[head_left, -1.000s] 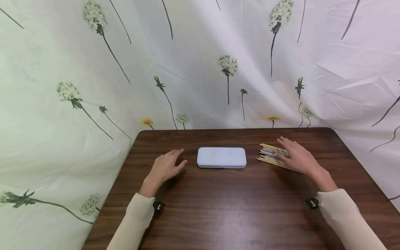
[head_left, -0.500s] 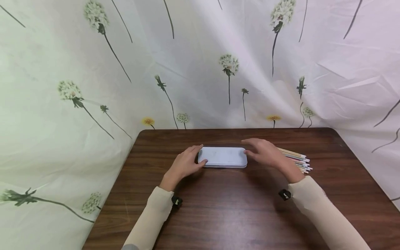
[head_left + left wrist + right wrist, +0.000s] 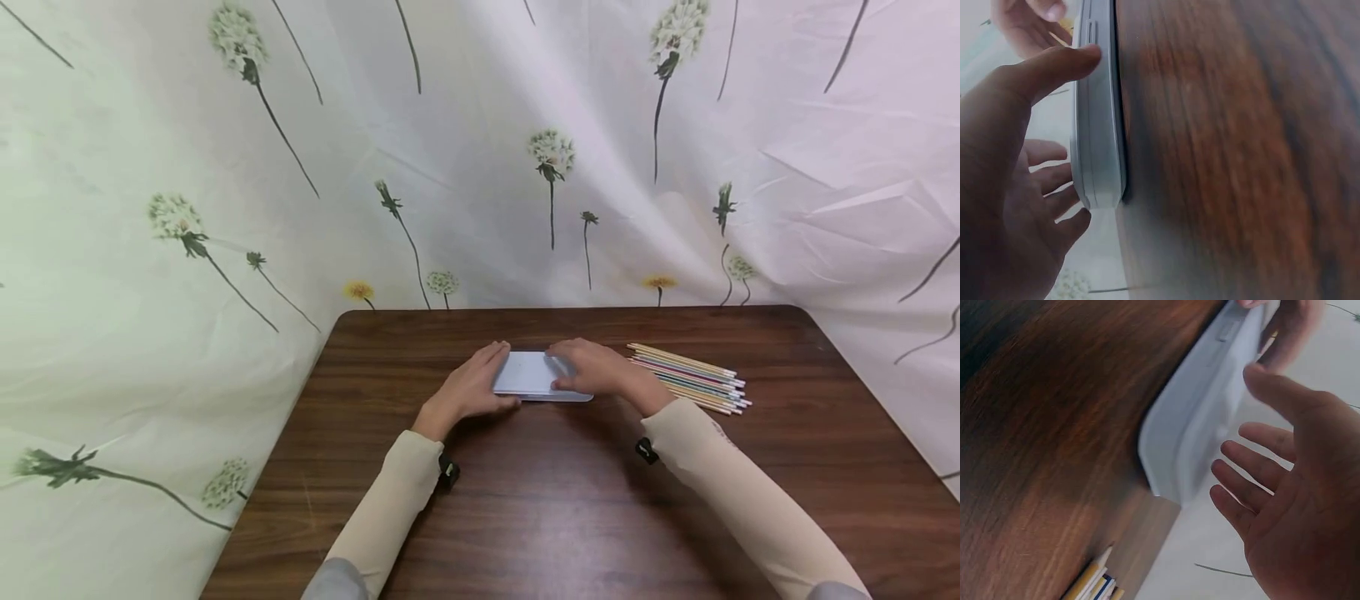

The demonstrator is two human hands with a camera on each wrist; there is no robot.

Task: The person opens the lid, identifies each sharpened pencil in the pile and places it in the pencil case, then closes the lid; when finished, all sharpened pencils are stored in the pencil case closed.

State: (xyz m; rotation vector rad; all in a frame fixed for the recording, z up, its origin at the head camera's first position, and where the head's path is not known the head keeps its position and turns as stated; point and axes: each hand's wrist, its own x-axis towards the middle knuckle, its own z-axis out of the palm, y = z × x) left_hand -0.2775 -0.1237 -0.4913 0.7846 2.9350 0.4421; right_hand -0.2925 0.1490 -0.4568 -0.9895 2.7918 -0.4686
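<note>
A flat white pencil case [image 3: 528, 372] with rounded corners lies closed on the brown table. My left hand [image 3: 471, 385] holds its left end, the thumb [image 3: 1079, 61] against the front side by the small catch and the fingers around the end and far side. Over the right part of the case hovers my right hand [image 3: 594, 368], thumb and fingers spread apart. In the right wrist view its relaxed fingers [image 3: 1244, 481] stand off the lid [image 3: 1210, 431]. The right end of the case is partly covered by that hand.
Several pencils [image 3: 693, 382] lie side by side just right of the case, with points toward it. The table's back edge [image 3: 570, 310] runs close behind, against a white cloth [image 3: 465, 208] printed with dandelions.
Both hands have moved inward: the left from the table on the left to the case's left end, the right from over the pencils to above the case. The pencils are now uncovered.
</note>
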